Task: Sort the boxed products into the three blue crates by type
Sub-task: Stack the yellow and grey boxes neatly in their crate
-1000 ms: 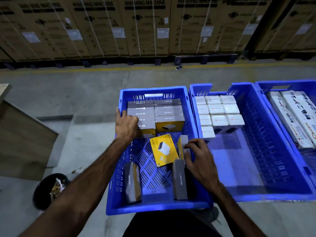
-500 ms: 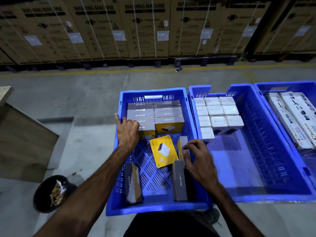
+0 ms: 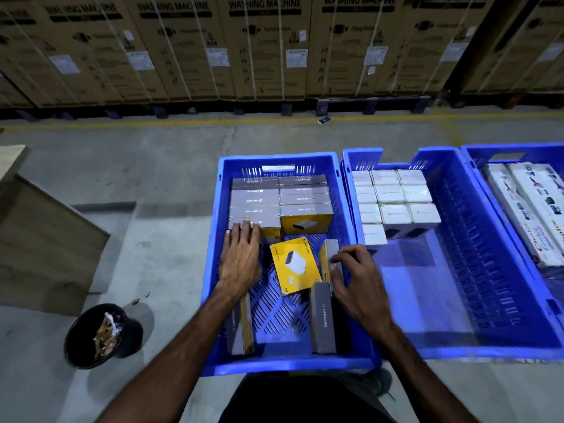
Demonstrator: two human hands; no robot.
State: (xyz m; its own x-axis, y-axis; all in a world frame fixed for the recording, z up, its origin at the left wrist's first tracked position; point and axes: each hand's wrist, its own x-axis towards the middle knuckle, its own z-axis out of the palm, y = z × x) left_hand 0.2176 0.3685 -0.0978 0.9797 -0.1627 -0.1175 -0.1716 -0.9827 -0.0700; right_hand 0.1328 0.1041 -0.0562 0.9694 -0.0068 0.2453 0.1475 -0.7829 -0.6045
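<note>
Three blue crates stand side by side on the floor. The left crate [image 3: 210, 270] holds rows of grey-and-yellow charger boxes [image 3: 305, 206] at its far end. My left hand [image 3: 241, 257] lies flat with its fingers on the nearest left box of those rows [image 3: 268, 232]. A yellow charger box [image 3: 294, 268] lies face up in the crate's middle. My right hand [image 3: 357, 279] pinches an upright charger box [image 3: 328, 257] just right of it. Two more boxes stand on edge near me, one on the left [image 3: 239, 328] and one on the right [image 3: 323, 319]. The middle crate [image 3: 488, 300] holds white boxes [image 3: 393, 193]; the right crate [image 3: 515, 154] holds long white cartons [image 3: 531, 209].
Strapped washing-machine cartons [image 3: 265, 47] line the back behind a yellow floor line. A wooden board [image 3: 45, 245] leans at the left. A black bin [image 3: 97, 337] with scraps sits on the concrete floor at the lower left.
My left hand slid slightly right along the front box of the stacked rows. My right hand stays on the upright box, with its fingers a little more spread.
</note>
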